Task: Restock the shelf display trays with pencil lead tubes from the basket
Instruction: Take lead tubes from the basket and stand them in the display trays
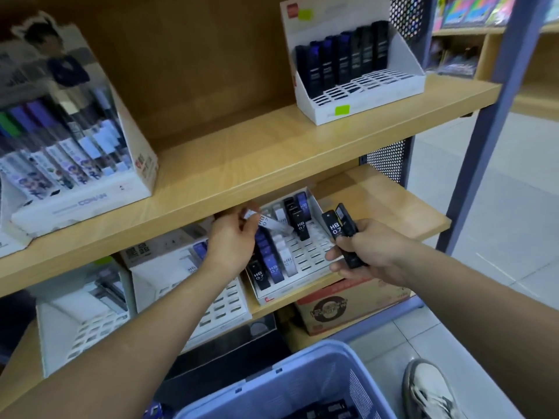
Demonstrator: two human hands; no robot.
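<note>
Reaches forward with both bare forearms, wide apart at the elbows, closer at the wrists. Pinches a white tube (272, 222) at the fingers (245, 220) of the left hand (233, 241), back of hand toward camera. Grips two black tubes (335, 226) in the curled right hand (373, 252), slightly lower.

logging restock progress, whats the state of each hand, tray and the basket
left hand: pinches a white tube above the lower tray
right hand: grips black tubes
lower tray: partly filled, many slots empty
upper tray: back filled, front slots empty
basket: holds dark tubes
</note>
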